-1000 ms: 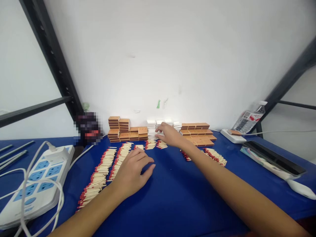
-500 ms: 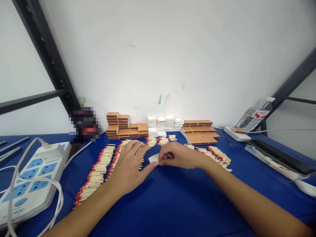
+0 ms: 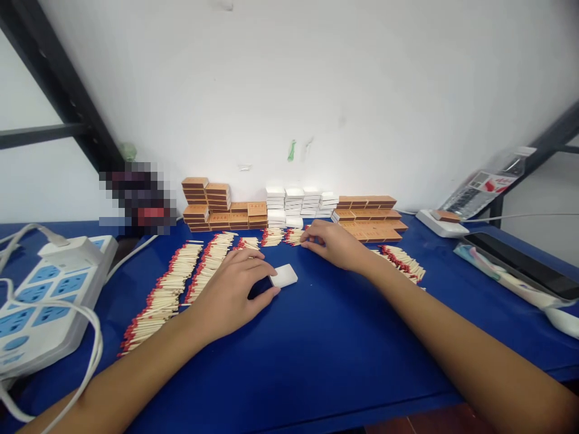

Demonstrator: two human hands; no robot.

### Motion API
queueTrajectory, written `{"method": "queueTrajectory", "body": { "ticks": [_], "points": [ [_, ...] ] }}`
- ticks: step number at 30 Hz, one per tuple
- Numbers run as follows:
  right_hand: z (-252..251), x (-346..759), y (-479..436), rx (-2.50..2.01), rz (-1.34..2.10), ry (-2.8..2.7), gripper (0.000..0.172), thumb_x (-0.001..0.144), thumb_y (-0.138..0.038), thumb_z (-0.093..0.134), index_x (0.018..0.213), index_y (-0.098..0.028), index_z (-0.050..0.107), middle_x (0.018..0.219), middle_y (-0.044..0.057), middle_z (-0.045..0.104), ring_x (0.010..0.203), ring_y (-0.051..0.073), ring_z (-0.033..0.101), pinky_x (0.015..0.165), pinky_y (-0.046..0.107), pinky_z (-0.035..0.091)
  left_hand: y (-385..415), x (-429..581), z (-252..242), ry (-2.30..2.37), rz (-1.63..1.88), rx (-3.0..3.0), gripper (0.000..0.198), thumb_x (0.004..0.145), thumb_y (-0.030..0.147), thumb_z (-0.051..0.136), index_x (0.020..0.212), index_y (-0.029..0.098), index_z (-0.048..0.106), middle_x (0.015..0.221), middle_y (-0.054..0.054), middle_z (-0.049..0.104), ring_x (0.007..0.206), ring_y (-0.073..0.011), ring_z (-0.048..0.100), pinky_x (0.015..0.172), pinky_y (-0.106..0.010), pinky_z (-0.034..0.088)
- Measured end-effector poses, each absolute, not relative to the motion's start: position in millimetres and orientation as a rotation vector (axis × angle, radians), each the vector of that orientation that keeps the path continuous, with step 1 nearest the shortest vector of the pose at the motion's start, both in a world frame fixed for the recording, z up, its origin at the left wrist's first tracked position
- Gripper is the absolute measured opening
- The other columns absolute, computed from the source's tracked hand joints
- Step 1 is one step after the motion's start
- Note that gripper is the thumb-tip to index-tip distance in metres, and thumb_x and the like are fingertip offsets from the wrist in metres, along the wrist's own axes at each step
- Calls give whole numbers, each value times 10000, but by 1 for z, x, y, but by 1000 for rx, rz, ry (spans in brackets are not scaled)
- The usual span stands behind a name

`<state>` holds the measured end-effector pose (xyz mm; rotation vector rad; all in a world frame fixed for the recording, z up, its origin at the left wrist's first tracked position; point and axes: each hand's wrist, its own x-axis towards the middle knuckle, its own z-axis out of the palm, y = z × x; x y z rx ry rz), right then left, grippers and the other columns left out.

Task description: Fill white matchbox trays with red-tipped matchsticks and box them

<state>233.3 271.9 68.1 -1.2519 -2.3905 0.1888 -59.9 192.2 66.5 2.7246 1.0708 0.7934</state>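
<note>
My left hand (image 3: 242, 283) has its thumb and index finger around the left end of a white matchbox tray (image 3: 284, 275), which rests on the blue table. At the right end of a small pile of red-tipped matches (image 3: 293, 236), my right hand (image 3: 328, 241) is curled in a pinch, fingertips on the matches; how many they grip is hidden. Another small match pile (image 3: 273, 237) lies just left of it. Longer rows of matches (image 3: 165, 295) stretch along the left, partly behind my left hand. More matches (image 3: 402, 263) lie beyond my right forearm.
Along the wall stand stacked white trays (image 3: 294, 202), with brown matchboxes (image 3: 219, 208) to their left and more brown matchboxes (image 3: 368, 220) to their right. A power strip (image 3: 49, 301) with cables lies at left. A bottle (image 3: 491, 184) and a black phone (image 3: 527, 265) are at right.
My right hand has left the white tray and moved back to the small match pile. My left hand stays at the tray. The view has tilted down.
</note>
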Motion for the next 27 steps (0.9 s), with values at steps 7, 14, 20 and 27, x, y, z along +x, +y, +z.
{"method": "queueTrajectory", "body": {
  "ticks": [7,14,20,27],
  "points": [
    [66,227,269,-1317,166,-2420,94,1003,-213,609,940,-191,675,957,67,645,858,202,602,770,306,443,196,-62,65,1073,824,2714,156,970,326,702,1085,230,747,1083,-44,782,1228,-278,616,1114,-495,474],
    [68,229,266,-1298,201,-2425,106,1015,-279,625,955,-198,656,997,74,642,864,201,604,778,306,445,197,-63,68,1093,807,2715,149,969,314,703,1081,228,750,1083,-55,781,1208,-282,627,1080,-495,495],
    [73,227,263,-1306,243,-2435,98,991,-207,637,902,-191,674,960,65,643,864,199,607,767,307,448,192,-64,70,1070,822,2700,152,959,290,713,1098,240,747,1103,-56,777,1191,-280,633,1077,-506,506],
    [73,226,260,-1318,258,-2464,103,1011,-181,603,918,-185,647,981,69,635,851,188,603,772,301,472,193,-63,70,1090,863,2674,184,952,290,705,1126,244,745,1123,-71,760,1183,-276,644,1066,-482,531]
  ]
}}
